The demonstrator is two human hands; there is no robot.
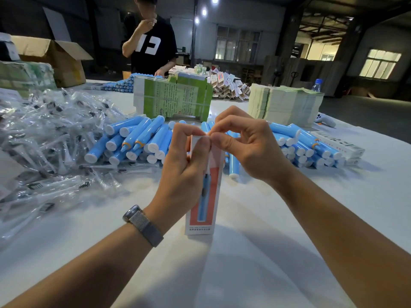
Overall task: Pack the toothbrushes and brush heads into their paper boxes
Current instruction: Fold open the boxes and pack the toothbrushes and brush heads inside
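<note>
Nearest to us, our two forearms reached in over the white table [244,274], the left wrist wearing a watch [142,224] on a grey mesh band. Between our hands stood the paper toothbrush box [203,207], upright with its bottom end on the table, its front printed with a blue toothbrush on an orange-red panel above a line of small print too fine to read. Our left hand [184,167] gripped the upper part of the box, fingers curled round it and thumb lying across its face. Our right hand [246,143] met it at the top end, thumb and forefinger pinching at the white top flap; whether the flap was tucked in we could not tell. Behind the box lay a heap of blue toothbrush handles [138,141] with white end caps, spreading to both sides. To the left lay a pile of brush heads [51,134] in clear plastic sleeves. Farther back stood a bundle of green flat cartons [173,96] with illegible text, and a stack of paper leaflets [284,103] to the right. Across the table stood another person [151,43] in a black shirt with large white characters.
</note>
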